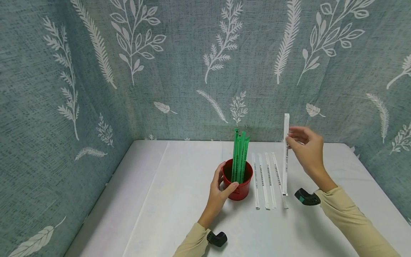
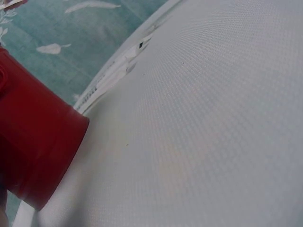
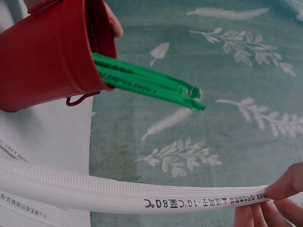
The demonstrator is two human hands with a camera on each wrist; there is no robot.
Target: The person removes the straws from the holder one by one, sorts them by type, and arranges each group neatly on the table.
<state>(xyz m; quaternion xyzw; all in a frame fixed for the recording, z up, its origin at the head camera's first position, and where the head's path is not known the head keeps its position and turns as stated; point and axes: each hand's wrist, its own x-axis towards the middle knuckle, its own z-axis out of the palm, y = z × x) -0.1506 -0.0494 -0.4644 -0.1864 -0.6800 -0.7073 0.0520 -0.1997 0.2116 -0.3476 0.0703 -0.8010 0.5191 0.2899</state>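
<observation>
My left hand [image 1: 216, 194] grips a small red bucket [image 1: 239, 192] by its rim, thumb at the near side and fingers on the far left. Inside it several green-wrapped straws [image 1: 240, 157] stand upright, their tops well above the rim. To the right, my right hand [image 1: 306, 148] pinches a white-wrapped straw [image 1: 285, 160] near its upper part and holds it almost vertical. Printed lettering runs along that straw's wrapper [image 3: 189, 202] in the right wrist view. The left wrist view shows the bucket's wall and base edge [image 2: 38, 137] by the white cloth.
Several white-wrapped straws [image 1: 261, 182] lie side by side on the white-covered table [image 1: 179, 200], just right of the bucket. A teal cloth with white leaf patterns [image 1: 179, 71] hangs behind the table and along its sides. Black devices [image 1: 307, 197] sit at both wrists.
</observation>
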